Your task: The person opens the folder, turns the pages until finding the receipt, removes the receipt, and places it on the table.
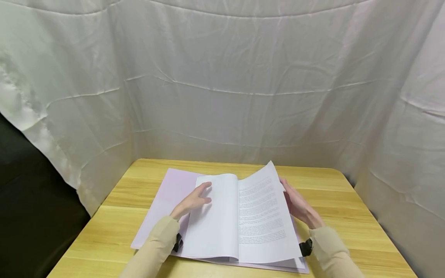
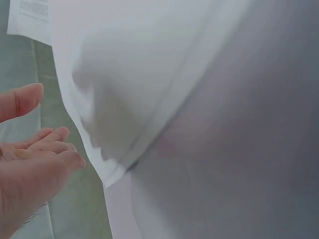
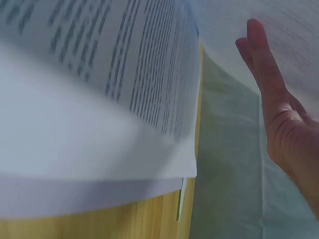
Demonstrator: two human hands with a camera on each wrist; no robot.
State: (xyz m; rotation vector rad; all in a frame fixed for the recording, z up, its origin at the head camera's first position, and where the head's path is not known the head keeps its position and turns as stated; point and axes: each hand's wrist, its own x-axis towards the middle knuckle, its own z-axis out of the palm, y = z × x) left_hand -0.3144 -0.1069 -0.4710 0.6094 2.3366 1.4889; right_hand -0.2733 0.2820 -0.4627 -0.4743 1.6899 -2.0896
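Note:
A stack of white printed sheets lies spread like a book on a pale purple folder (image 1: 179, 189), with a blank left page (image 1: 219, 216) and a text-covered right page (image 1: 260, 220). The right page lifts and curves at its upper right corner. Over the left page's outer edge is my left hand (image 1: 194, 199), thumb and fingers apart; in the left wrist view this hand (image 2: 40, 159) has nothing between thumb and fingers. My right hand (image 1: 299, 204) is at the raised page's right edge, its fingertips partly hidden behind the paper. Straight fingers show on the right hand (image 3: 281, 104) against a printed sheet (image 3: 294, 45).
The folder lies on a wooden table (image 1: 118, 220), near its front edge. Pale grey cloth (image 1: 243, 96) hangs behind and on both sides. A dark surface (image 1: 31, 200) is at the left. Black bands (image 1: 306, 247) sit at the wrists.

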